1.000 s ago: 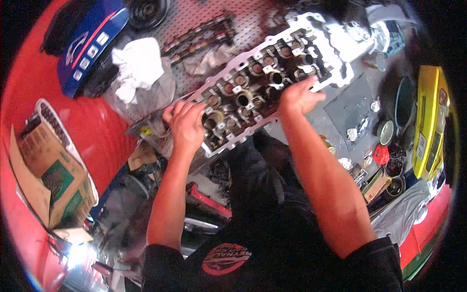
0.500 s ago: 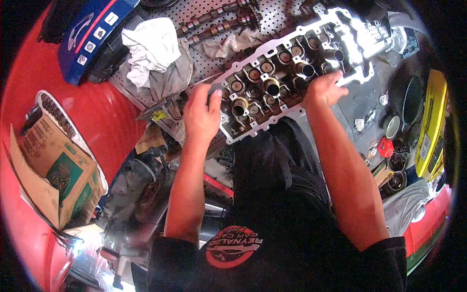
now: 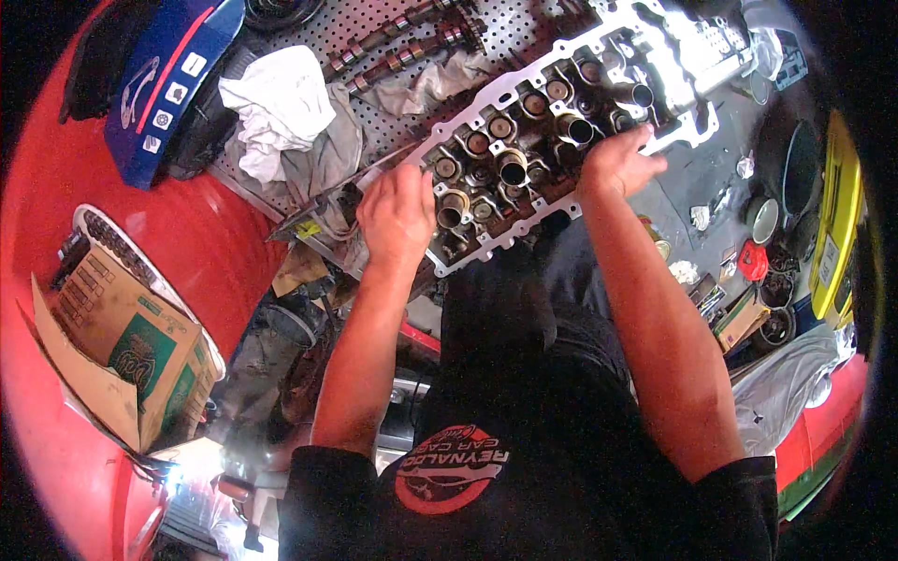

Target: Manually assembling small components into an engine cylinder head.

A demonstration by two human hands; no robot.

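Engine head [image 3: 538, 140], its dark, hollowed side facing the person, is held out ahead of the black shirt [image 3: 571, 449] in the head view, slanting so that its right end reaches farther away. The left hand [image 3: 398, 215] grips its left end with bunched fingers; the right hand [image 3: 619, 170] is closed on its near long edge, right of the middle, part of that hold being hidden. Such a wide spread presumably shares the load of a long, heavy piece and keeps it from tipping. Beyond the engine head is a perforated table [image 3: 341, 28], bearing two lobed rods [image 3: 416, 56] and a crumpled rag [image 3: 435, 84]; whether the table takes any weight cannot be told. Beyond the engine head's left end lies a white cloth [image 3: 276, 107], apparently kept out of the way. Compared with half a second ago, the left fingers look drawn closer together, and the engine head sits slightly farther right of the cloth.
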